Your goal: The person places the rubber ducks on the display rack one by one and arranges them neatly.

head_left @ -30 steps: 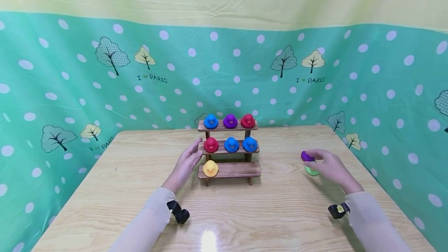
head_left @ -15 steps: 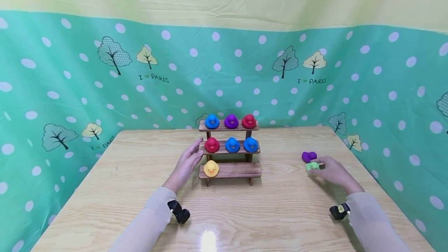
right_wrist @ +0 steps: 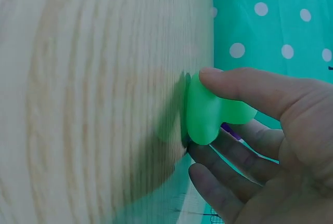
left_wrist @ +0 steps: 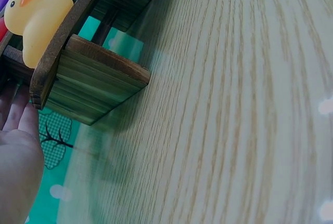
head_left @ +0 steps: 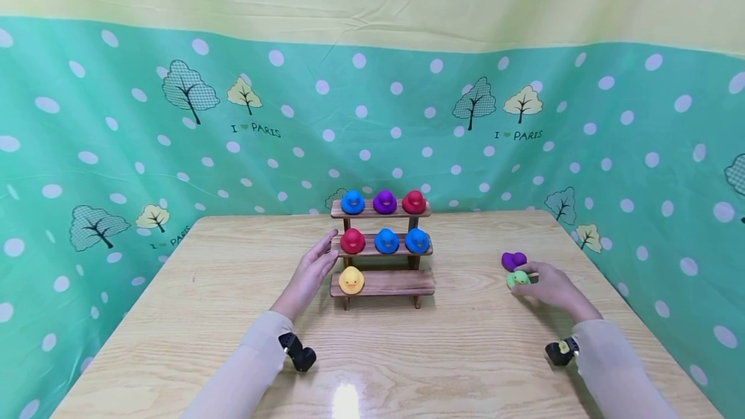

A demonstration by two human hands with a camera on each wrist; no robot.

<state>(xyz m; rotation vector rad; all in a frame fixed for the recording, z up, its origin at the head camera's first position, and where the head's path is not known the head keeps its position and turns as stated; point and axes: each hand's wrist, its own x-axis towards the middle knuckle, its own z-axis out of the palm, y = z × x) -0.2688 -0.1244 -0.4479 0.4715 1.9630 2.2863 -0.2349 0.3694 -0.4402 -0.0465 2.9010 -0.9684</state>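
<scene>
A green rubber duck (head_left: 517, 279) is pinched between the thumb and fingers of my right hand (head_left: 551, 288), low over the right side of the table. In the right wrist view the green duck (right_wrist: 204, 110) shows its underside close to the wood. Just behind it lies a purple duck (head_left: 513, 260). My left hand (head_left: 308, 275) has its fingers extended at the left end of a three-tier wooden stand (head_left: 396, 283). A yellow duck (head_left: 351, 281) sits at the left of the bottom tier; in the left wrist view the fingers are partly hidden behind the stand.
The middle tier holds a red duck (head_left: 352, 241) and two blue ducks (head_left: 387, 241). On the top tier stand a blue duck (head_left: 352, 202), a purple one and a red one. A dotted green curtain (head_left: 361, 115) hangs behind the wooden table (head_left: 407, 361) and along its sides.
My right hand has moved from beside the purple duck to the green duck and taken hold of it. The purple duck now shows beyond the fingers. The left hand stays in place.
</scene>
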